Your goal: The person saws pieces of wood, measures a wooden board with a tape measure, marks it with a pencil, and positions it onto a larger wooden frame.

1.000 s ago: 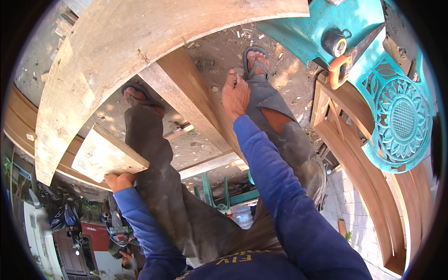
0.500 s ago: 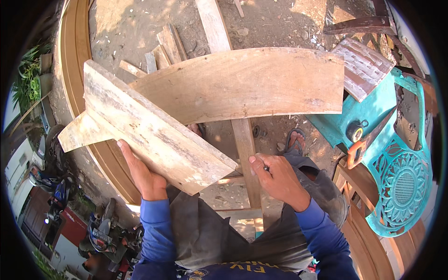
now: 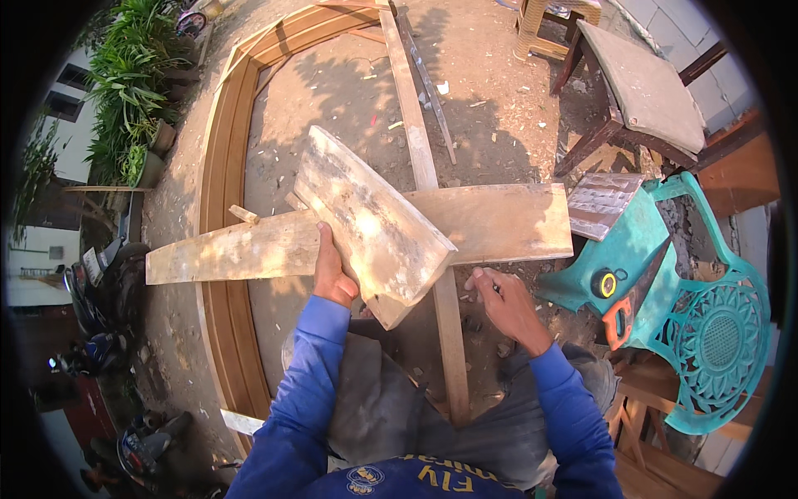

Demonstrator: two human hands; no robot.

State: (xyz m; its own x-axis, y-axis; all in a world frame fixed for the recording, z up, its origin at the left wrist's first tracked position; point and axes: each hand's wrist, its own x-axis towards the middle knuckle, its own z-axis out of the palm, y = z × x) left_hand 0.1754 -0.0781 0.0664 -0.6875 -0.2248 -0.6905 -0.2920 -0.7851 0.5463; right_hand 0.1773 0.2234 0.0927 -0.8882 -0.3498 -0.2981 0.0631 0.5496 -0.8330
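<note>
My left hand point(image 3: 334, 279) is clasped on a short thick board point(image 3: 374, 220), holding it aslant over the middle of the curved plank point(image 3: 507, 224). My thumb lies along the board's left edge and the other fingers go out of sight beneath it, so most of the board reaches up and to the right of my grip. Its upper end sticks out past the plank's far edge, and its lower end comes over the near edge. I can't tell whether the two pieces of wood touch.

My right hand point(image 3: 509, 309) is just off the plank's near edge, toward its right end, apart from the board. Its fingers are curled around a small dark object point(image 3: 497, 289), too small to identify.

A straight beam point(image 3: 451, 341) passes under the plank and shows on both sides of it. Under the plank's left part runs a brown timber frame point(image 3: 223, 316). By its right end is a turquoise plastic chair point(image 3: 723, 333), bearing a tape measure point(image 3: 602, 284) and an orange-handled handsaw point(image 3: 617, 324). Beyond that end, on the far side, stands a dark wooden chair with a padded seat point(image 3: 652, 96).
</note>
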